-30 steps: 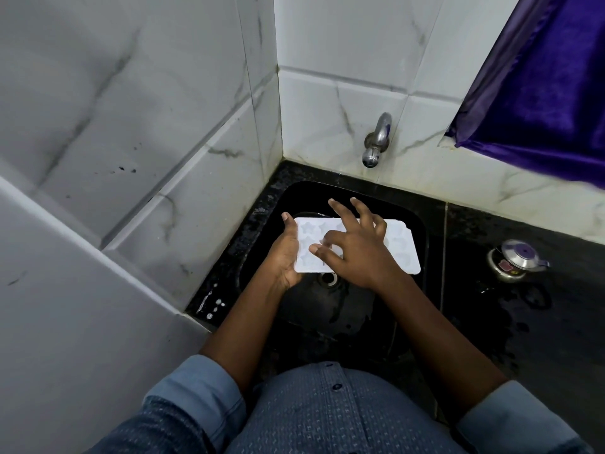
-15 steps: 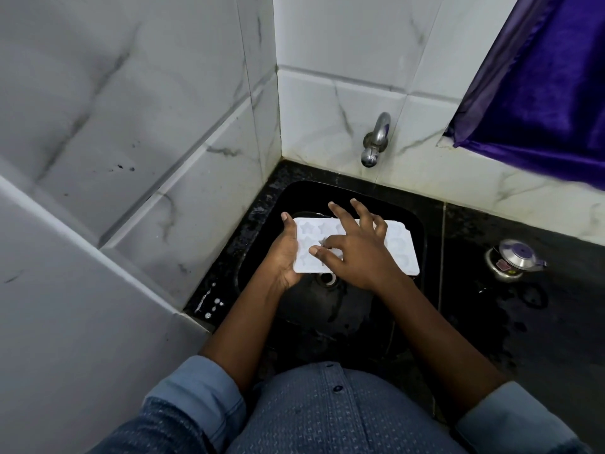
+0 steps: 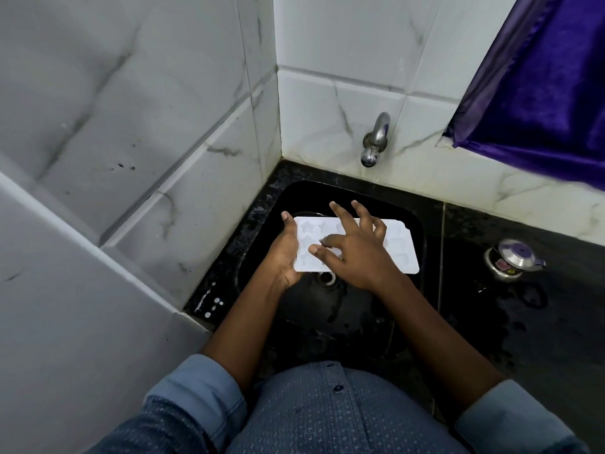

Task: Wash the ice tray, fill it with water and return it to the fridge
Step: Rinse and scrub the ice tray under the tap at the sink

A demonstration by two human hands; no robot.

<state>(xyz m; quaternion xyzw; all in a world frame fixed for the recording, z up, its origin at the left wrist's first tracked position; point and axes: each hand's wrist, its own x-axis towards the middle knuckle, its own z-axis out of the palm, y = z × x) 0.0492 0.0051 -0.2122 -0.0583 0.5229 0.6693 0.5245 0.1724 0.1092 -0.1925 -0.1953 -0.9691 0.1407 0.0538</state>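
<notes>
Ice tray: the white ice tray [image 3: 402, 245], with star-shaped cavities, is held level above the black sink [image 3: 343, 322], roughly over the drain [image 3: 327, 278]. It is not touching the basin floor.

Left hand: the tray's left short edge is grasped by the left hand [image 3: 284, 255]. The thumb is laid along that edge towards the wall and the palm is cupped beneath the near corner.

Right hand: the right hand [image 3: 358, 255] is laid on the tray's upper face and grips nothing. The outer fingers are spread and reach past the far edge. The forefinger is bent down and the thumb is set on the cavities near the tray's left half.

Tray cover: the middle of the tray is hidden by the right hand. Whether water stands in the cavities cannot be told.

Tap: a metal tap [image 3: 375, 139] is fixed to the tiled wall [image 3: 131, 126] behind the sink. No stream can be made out below it.

Counter: the dark counter [image 3: 530, 339] to the right of the sink is seen to be wet. A lidded metal pot [image 3: 512, 258] is set on it, well apart from the tray.

Cloth: a purple cloth [image 3: 550, 77] is hung at the upper right, above the counter.

Sleeves: blue sleeves [image 3: 203, 388] are rolled back, and both forearms are left bare.
</notes>
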